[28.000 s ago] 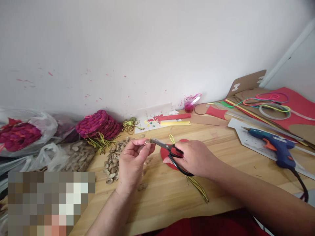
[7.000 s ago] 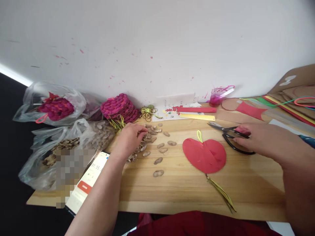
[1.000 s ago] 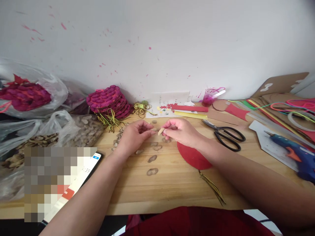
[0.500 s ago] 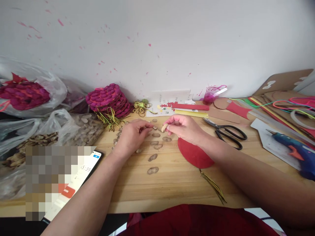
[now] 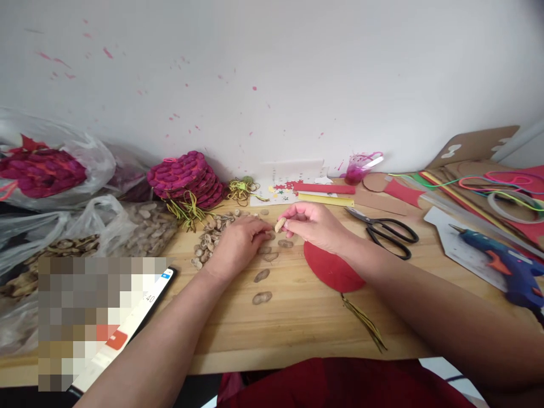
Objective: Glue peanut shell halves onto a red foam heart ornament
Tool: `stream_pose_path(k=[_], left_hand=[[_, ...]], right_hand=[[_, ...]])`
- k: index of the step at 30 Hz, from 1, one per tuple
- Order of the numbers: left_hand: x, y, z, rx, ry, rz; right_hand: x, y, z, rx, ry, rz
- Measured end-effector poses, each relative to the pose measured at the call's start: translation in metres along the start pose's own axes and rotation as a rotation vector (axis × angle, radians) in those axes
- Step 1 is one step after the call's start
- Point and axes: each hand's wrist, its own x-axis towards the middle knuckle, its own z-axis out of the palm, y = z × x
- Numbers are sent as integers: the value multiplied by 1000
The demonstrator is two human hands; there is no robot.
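Between the thumb and fingers of my right hand [image 5: 312,224] is a pale peanut [image 5: 280,225], held just above the table. My left hand [image 5: 242,241] has its fingers bent and pressed together close to the tabletop; whatever they grip is hidden. Its fingertips are right beside a loose peanut [image 5: 272,234]. Several more, such as a darker peanut [image 5: 262,275], lie scattered in a rough line toward me. Left of my left hand spreads a heap of peanut shells [image 5: 206,243]. Partly under my right forearm lies a red disc [image 5: 329,269] with a yellow-and-dark string tassel [image 5: 364,323].
Black-handled scissors [image 5: 391,232] and a blue glue gun [image 5: 497,255] lie at right. Purple bumpy discs [image 5: 187,178] are stacked at back left, near plastic bags [image 5: 97,221] of peanuts. A phone [image 5: 148,306] rests beside my left forearm. A purple-stained cup [image 5: 357,170] stands by the wall.
My left hand has shifted slightly right and toward me, uncovering more of the shell heap. My right hand still holds its peanut. The whole view has moved a little.
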Motion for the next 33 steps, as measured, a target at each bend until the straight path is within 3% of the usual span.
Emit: stream_pose_path(k=[3, 9, 23, 28, 33], left_hand=[[0, 0, -1, 26, 25, -4], [1, -2, 0, 65, -50, 45], [0, -3, 3, 36, 25, 90], [0, 13, -4, 11, 283, 251], [-1, 19, -4, -100, 209, 369]], right_hand=[[-1, -1, -1, -8, 3, -7], [2, 1, -3, 0, -6, -22], [3, 4, -3, 18, -18, -29], [-2, -7, -1, 143, -56, 156], [-4, -11, -1, 209, -148, 252]])
